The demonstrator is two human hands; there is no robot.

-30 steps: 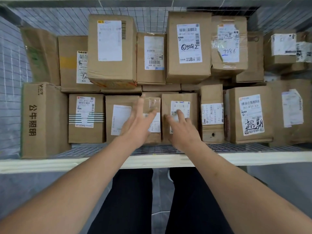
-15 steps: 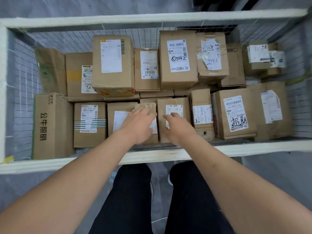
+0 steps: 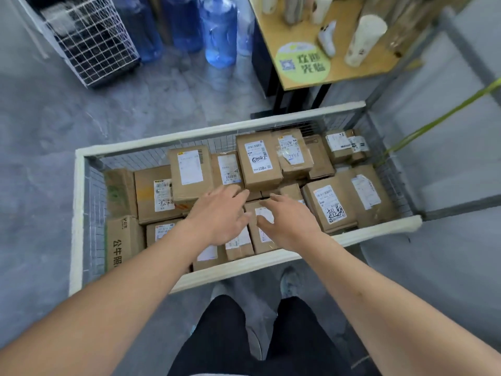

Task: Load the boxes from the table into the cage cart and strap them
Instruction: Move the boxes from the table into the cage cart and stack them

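While both hands hovered over the cart [image 3: 81, 213], the loading looked largely done. Cardboard boxes [image 3: 260, 164] filled the wire cage nearly wall to wall, some lying on others at the far side, most with white labels facing up. The left hand [image 3: 217, 213] was spread flat with loose fingers above the near-middle boxes and held nothing; the right hand [image 3: 290, 221] was likewise relaxed, fingers slightly bent, gripping nothing, just beside the left. Whether either palm touched a box could not be told. Between them showed a small box [image 3: 264, 226] standing in the near row.

No strap was visible anywhere on the load or the cart's rim, so strapping seemed not yet begun. Beyond the cart stood a table [image 3: 306, 77], and the part in view carried cups and a green sticker, not boxes; whether more boxes waited out of view could not be judged. Blue bottles [image 3: 219, 31] and another cage [image 3: 92, 42] stood on the floor farther off.
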